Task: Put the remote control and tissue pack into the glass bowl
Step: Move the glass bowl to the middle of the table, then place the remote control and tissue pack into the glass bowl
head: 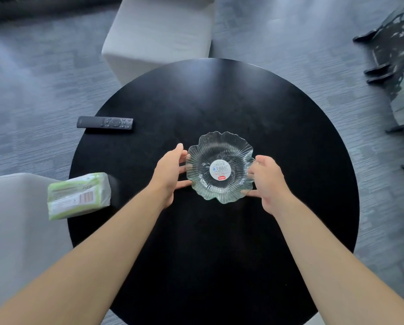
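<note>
A clear, wavy-rimmed glass bowl (pixel 219 146) with a round sticker in its middle stands at the centre of the round black table (pixel 278 127). My left hand (pixel 170 174) touches the bowl's left rim and my right hand (pixel 266 179) its right rim, fingers curled around the edges. The black remote control (pixel 104 123) lies flat at the table's far left edge. The green and white tissue pack (pixel 79 195) lies at the near left edge, partly overhanging. The bowl holds nothing.
A light grey upholstered seat (pixel 158 31) stands behind the table and another (pixel 13 219) at the near left. Grey carpet surrounds the table. A dark patterned object (pixel 397 66) lies on the floor at the right.
</note>
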